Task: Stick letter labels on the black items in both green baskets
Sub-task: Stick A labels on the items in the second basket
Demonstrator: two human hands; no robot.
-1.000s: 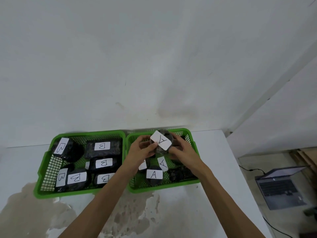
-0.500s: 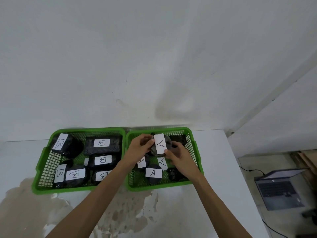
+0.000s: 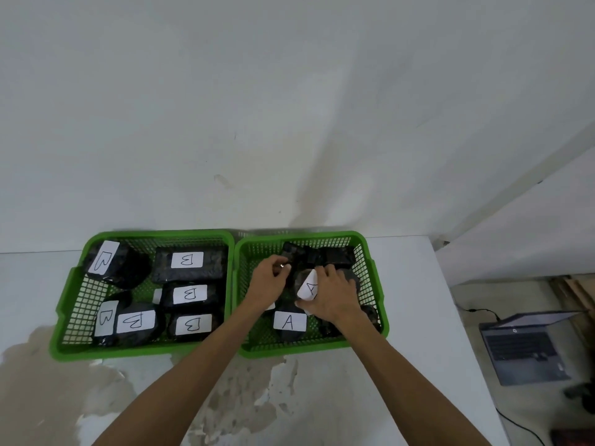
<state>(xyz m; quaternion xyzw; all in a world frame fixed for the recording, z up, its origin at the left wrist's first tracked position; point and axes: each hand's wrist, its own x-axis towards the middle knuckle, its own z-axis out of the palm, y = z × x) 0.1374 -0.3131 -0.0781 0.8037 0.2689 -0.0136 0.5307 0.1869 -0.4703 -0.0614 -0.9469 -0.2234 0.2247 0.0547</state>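
On the white table (image 3: 402, 365), the left green basket (image 3: 69, 304) holds black wrapped items, each showing a white B label (image 3: 187, 260). Just beside it, the right green basket (image 3: 376, 284) holds more black items; one near its front edge bears an A label (image 3: 289, 320). Both hands reach into this basket. The left hand (image 3: 269, 281) is loosely curled with fingertips pinched near a black item at the back; whether it grips anything cannot be told. The right hand (image 3: 333, 296) is spread over a round black item (image 3: 301, 276), its fingers resting on that item's A label (image 3: 309, 286).
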